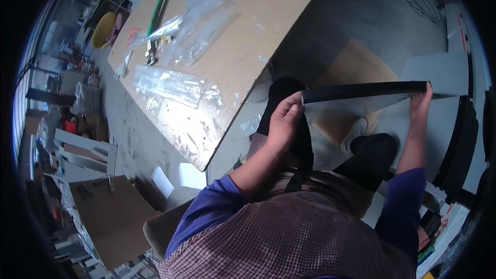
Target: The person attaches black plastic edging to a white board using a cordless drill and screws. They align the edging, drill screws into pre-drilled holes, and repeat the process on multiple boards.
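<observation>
- There is one long black strip, and two hands hold it, one at each end.
- There is one wooden board table, up and to the left of the left hand. On it I count one green-handled tool and several clear plastic bags; their exact number I cannot tell.
- One yellow bowl stands far to the left of the table, well apart from both hands.
- One white shoe shows between the two hands, below the strip.
- A stack of black strips lies just to the right of the right hand; I cannot count them.
- The near edge of the table runs diagonally and ends in a corner, down and to the left of the left hand, near but not touching it.
- Between the hands, under the strip, there is open room with grey floor and a brown cardboard sheet.
- The left hand is closed around the left end of the strip, thumb on top and fingers curled under it.
- The right hand grips the right end of the strip; its fingers press on the edge, and the pointed tip of the strip goes a little past the hand to the right.
- The strip is almost level, held in front of the person's knees, above the floor.
</observation>
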Motion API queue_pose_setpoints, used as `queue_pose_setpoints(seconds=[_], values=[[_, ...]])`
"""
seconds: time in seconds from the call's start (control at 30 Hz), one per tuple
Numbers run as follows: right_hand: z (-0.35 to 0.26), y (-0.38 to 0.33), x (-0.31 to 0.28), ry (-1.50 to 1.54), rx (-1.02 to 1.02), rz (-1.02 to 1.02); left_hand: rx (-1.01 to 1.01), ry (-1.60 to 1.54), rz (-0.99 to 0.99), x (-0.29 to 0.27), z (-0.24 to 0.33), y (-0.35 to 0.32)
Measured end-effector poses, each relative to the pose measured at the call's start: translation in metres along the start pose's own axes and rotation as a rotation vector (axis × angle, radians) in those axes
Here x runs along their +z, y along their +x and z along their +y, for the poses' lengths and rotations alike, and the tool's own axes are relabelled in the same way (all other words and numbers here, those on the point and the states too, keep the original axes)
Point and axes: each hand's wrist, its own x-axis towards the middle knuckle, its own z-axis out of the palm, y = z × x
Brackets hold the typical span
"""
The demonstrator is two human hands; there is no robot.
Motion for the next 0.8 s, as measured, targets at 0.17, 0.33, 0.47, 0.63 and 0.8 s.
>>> queue_pose_setpoints(seconds=[0.17,0.33,0.47,0.63,0.8], values=[[-0.001,-0.002,-0.001,0.013,-0.044,-0.006,-0.035,0.071,-0.015,-0.004,0.005,0.002],[-0.005,-0.006,0.001,0.031,-0.067,0.044,-0.002,0.106,-0.064,-0.006,0.006,0.004],[-0.009,-0.007,0.0,0.013,-0.055,0.028,-0.025,0.2,-0.055,-0.004,0.018,0.006],[-0.007,-0.007,-0.003,0.045,-0.031,0.049,0.001,0.672,-0.105,0.011,0.043,0.026],[-0.005,-0.008,-0.008,0.003,-0.053,-0.049,-0.297,0.638,-0.103,0.026,0.048,0.037]])
